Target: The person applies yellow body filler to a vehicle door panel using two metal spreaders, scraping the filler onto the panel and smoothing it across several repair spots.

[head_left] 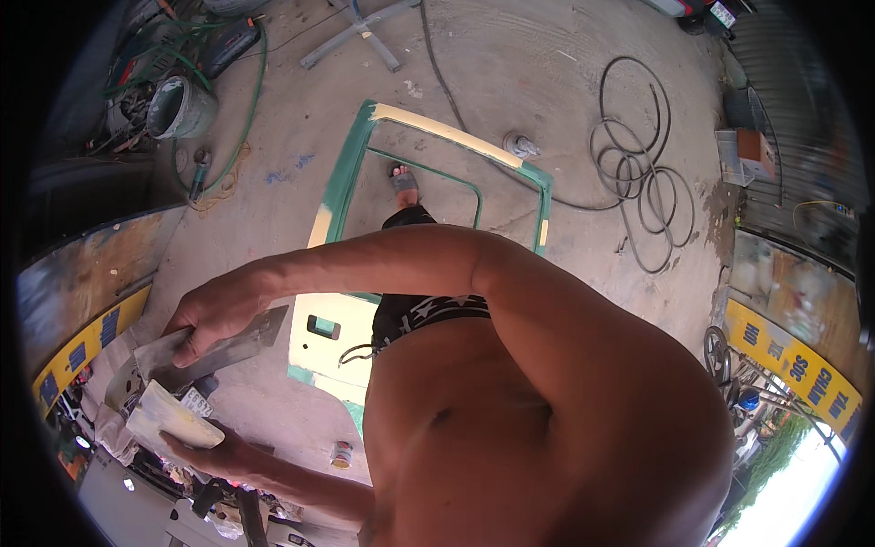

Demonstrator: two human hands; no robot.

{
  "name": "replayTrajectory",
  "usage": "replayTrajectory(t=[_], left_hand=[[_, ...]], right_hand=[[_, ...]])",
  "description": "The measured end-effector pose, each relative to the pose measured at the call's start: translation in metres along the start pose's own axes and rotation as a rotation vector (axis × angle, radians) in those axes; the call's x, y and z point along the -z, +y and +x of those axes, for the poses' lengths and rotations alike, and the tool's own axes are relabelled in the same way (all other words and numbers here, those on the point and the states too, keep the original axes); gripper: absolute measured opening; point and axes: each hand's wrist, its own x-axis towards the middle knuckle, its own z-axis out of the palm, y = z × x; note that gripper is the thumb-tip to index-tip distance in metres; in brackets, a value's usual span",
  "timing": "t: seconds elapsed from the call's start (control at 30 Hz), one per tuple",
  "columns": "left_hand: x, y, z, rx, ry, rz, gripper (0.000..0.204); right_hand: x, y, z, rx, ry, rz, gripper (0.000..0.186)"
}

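My right arm reaches across my body to the left side. My right hand [219,314] is closed round a wide grey metal spreader [260,335], its thumb on the flat face. Just below it, my left hand [202,453] grips a flat plate [171,417] smeared with cream-coloured paste. Spreader and plate are close together; whether they touch I cannot tell. To the right of both hands lies a vehicle door [343,196] with an open window frame, green with cream patches. My arm and torso hide much of it.
A small can [341,455] stands on the floor near my left forearm. Beyond the door are a power tool [521,144] and a coiled black hose [629,169]. A bucket [180,108] and a metal stand [360,35] are farther off. My sandalled foot [403,180] shows through the window frame.
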Motion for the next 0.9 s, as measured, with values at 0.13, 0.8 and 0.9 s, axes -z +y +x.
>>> replayTrajectory(t=[0.13,0.8,0.9], left_hand=[[-0.041,0.03,0.012,0.084,-0.048,-0.299,0.052],[-0.205,0.135,0.152,1.016,-0.322,-1.666,0.019],[-0.216,0.163,0.154,1.253,-0.243,-1.581,0.031]], right_hand=[[0.063,-0.02,-0.001,-0.102,0.293,0.323,0.045],[0.191,-0.027,0.028,-0.499,0.337,0.299,0.047],[0.203,0.018,0.053,-0.668,0.5,0.479,0.048]])
